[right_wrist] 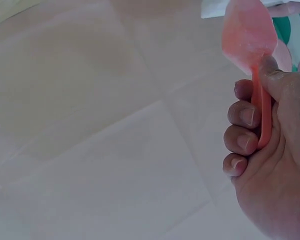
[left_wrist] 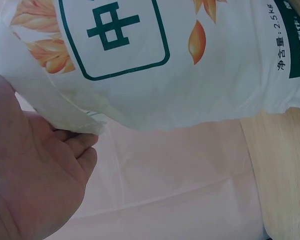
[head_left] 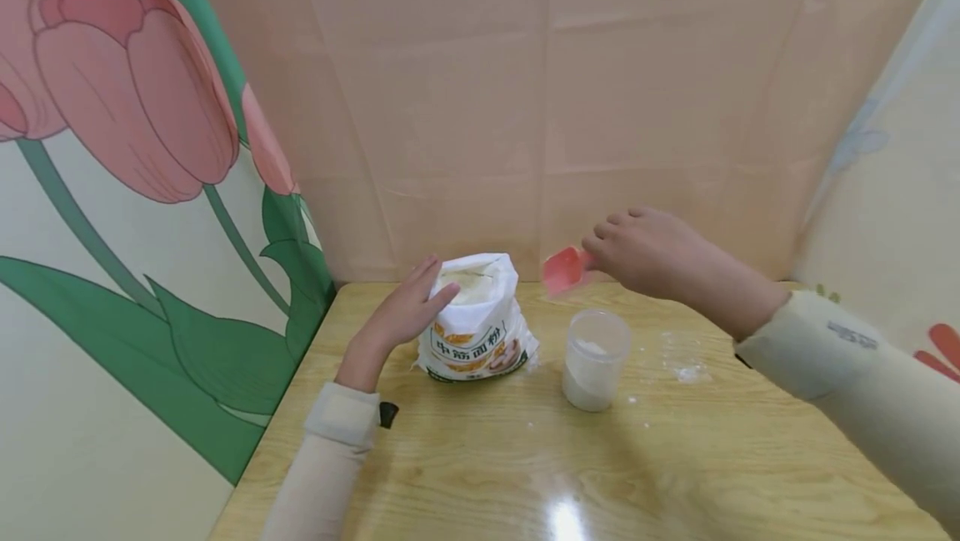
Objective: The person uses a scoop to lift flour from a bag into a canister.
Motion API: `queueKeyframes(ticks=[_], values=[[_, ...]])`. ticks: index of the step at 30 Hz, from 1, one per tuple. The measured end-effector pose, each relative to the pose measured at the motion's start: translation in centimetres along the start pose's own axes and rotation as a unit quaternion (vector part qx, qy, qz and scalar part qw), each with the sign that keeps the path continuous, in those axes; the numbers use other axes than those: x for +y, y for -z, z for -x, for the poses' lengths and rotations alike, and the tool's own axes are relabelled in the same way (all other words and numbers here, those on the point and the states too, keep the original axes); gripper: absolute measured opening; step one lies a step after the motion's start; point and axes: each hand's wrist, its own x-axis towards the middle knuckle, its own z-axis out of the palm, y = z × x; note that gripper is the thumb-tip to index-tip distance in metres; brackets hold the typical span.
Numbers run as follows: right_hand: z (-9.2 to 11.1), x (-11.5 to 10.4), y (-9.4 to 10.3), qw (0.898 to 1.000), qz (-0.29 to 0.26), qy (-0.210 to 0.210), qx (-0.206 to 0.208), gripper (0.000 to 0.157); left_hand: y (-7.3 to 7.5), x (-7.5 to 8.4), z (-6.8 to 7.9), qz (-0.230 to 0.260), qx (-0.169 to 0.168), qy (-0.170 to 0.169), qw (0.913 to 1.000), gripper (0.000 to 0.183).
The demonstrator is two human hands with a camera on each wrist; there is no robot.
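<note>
My left hand (head_left: 408, 306) rests against the left side of an open white flour bag (head_left: 472, 316), thumb near its rim and fingers extended. In the left wrist view the bag's printed side (left_wrist: 140, 95) fills the top, and some fingertips are hidden at its edge. With curled fingers, my right hand (head_left: 648, 251) grips a pinkish-red plastic scoop (head_left: 564, 268) by its handle, the thumb along the neck. The scoop hangs tilted in the air, between bag and container. Below it stands a clear plastic container (head_left: 595, 362), partly filled with white flour.
A clear plastic piece (head_left: 682, 356), perhaps a lid, lies right of the container. White specks of flour dot the wooden table (head_left: 480, 458). A pinkish sheet (head_left: 480, 107) hangs behind, and a tulip-patterned wall (head_left: 135, 216) borders the left.
</note>
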Motion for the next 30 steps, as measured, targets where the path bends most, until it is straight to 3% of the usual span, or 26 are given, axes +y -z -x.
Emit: queueKeyframes(ticks=[6,13,19,30], values=[[-3.0,-0.6,0.8,1.000,-0.006,-0.007,0.013,0.028,0.2,-0.1,0.0,-0.006,-0.001,0.005,1.0000,0.094],[-6.8,-1.1,1.4,0.999,0.002,-0.017,-0.034,0.029,0.2,-0.2,0.0,-0.004,-0.001,0.007,1.0000,0.092],[-9.9,-2.1,1.2,0.995,0.017,0.003,-0.097,0.032,0.2,0.0,0.1,-0.004,-0.002,0.007,1.0000,0.083],[-13.6,-3.7,1.1,0.988,0.085,0.035,-0.128,0.023,0.3,-0.3,0.0,-0.007,0.000,-0.012,0.9999,0.080]])
